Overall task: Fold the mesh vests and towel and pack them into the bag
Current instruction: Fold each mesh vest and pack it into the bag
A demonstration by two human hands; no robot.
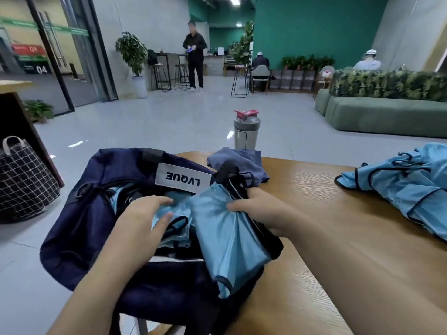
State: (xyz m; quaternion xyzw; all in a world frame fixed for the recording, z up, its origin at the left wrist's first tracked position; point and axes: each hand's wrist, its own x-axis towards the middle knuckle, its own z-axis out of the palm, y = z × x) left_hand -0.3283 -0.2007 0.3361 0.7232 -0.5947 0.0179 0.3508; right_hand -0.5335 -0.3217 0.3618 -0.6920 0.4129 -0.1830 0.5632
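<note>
A navy bag (79,228) with a white LVQUE label lies open at the left end of the wooden table (338,238). My right hand (261,211) grips a folded light-blue mesh vest (225,240) that hangs over the bag's opening. My left hand (142,218) presses with straight fingers on another light-blue vest (176,228) inside the bag. A blue-grey towel (239,163) lies bunched behind the bag. More light-blue vests (406,187) with dark trim lie crumpled at the table's right side.
A grey shaker bottle (246,130) with a red lid stands at the table's far edge. A checked basket (21,180) sits on the floor at left. A green sofa (387,114) and people are far off across the tiled floor.
</note>
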